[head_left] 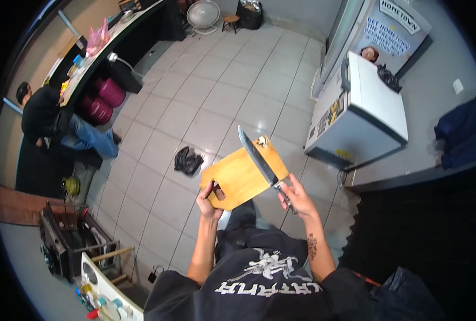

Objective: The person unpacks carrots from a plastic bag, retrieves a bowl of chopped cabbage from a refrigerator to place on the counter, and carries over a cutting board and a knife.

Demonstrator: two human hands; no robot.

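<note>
A wooden cutting board (240,179) is held up in front of me, tilted, above the tiled floor. My left hand (210,203) grips it at the near left corner, with fingers through the handle hole. My right hand (298,199) is closed around the dark handle of a large knife (256,158). The blade lies across the right part of the board and points away from me, its tip past the far edge. Near the board's far right corner sits a small pale and dark piece (262,141), too small to name.
A black plastic bag (188,160) lies on the floor ahead. To the right stands a white chest freezer (355,115). At the left a person (50,120) sits by a long counter (115,35) with pink gas cylinders (109,93) under it. A metal-framed cart (74,241) is near left.
</note>
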